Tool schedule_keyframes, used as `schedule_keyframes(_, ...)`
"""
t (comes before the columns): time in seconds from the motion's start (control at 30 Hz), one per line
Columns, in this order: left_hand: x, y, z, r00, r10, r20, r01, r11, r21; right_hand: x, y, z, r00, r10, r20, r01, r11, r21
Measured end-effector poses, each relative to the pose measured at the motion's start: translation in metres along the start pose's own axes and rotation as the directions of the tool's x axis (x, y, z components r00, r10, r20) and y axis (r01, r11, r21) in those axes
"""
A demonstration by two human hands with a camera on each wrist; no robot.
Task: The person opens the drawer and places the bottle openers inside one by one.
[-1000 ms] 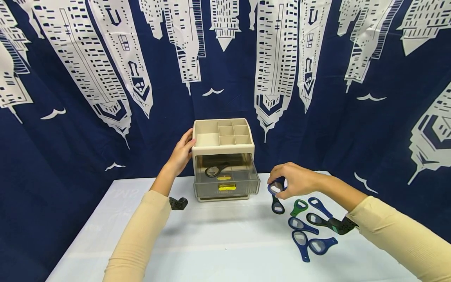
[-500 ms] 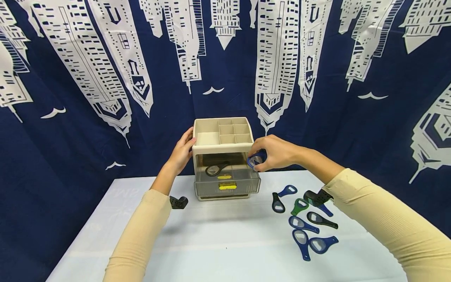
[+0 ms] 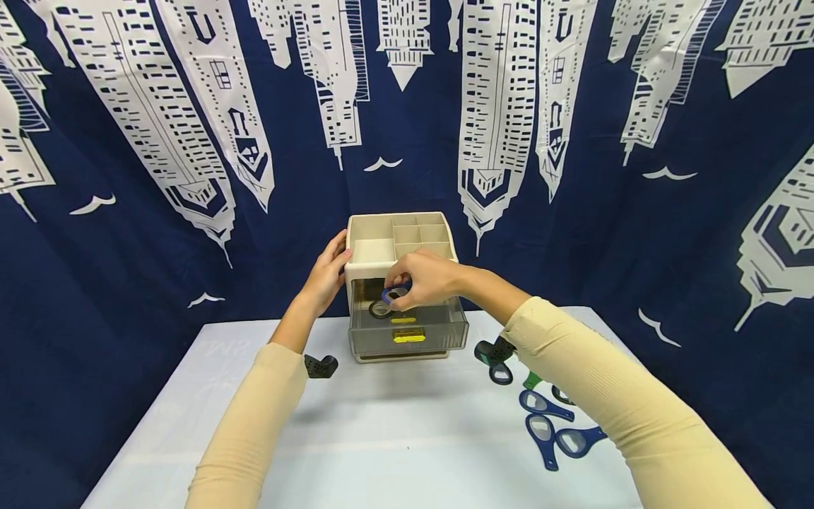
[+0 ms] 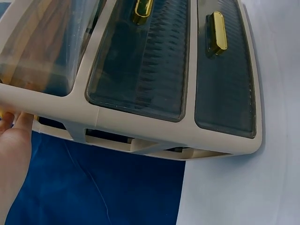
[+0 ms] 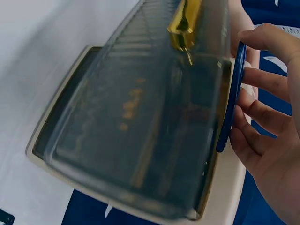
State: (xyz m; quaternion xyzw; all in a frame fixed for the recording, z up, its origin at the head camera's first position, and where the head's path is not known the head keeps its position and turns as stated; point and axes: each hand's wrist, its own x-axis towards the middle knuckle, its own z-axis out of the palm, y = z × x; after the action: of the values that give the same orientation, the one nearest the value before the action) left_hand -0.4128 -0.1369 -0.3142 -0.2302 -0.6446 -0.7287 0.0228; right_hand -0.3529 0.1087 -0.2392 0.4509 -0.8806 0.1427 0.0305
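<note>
1. The right hand (image 3: 422,279) has moved left since half a second ago, from the organizer's right edge to over the open drawer (image 3: 375,343), bringing the blue tool (image 3: 387,296) with it; the left hand (image 3: 326,279) stays put.
2. The right hand is nearly closed, thumb and fingertips pinching the blue tool by its edges. The right wrist view shows the tool edge-on.
3. Around this hand, the organizer (image 3: 371,250) has its top front edge just behind the knuckles, while the drawer's front wall stands nearer the person. Whether the tool touches a rim, I cannot tell.
4. A dark ring-headed tool (image 3: 379,309) lies inside the drawer, just beside the held one in the head view.
5. The right forearm slants in from the lower right, hand bent downward.
6. The left hand, fingers mostly extended, rests against the organizer's left wall near the top; that arm rises from the lower left.
7. A broad stretch of counter (image 3: 381,438) runs in front of the organizer; more tools (image 3: 542,437) lie to the right, partly under the right sleeve (image 3: 604,382).
</note>
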Motion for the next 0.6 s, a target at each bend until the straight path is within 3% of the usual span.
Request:
schedule_keyframes(0.23, -0.001, 0.002, -0.001, 1.000, 0.006, 0.007, -0.006, 1.000, 0.025, 0.013, -0.007, 0.013, 1.000, -0.007, -0.001, 0.007, 1.000, 0.009)
schedule_keyframes(0.6, 0.000, 0.001, -0.001, 1.000, 0.000, 0.006, 0.000, 1.000, 0.012, 0.017, -0.009, 0.010, 1.000, 0.028, -0.012, -0.028, 0.998, 0.047)
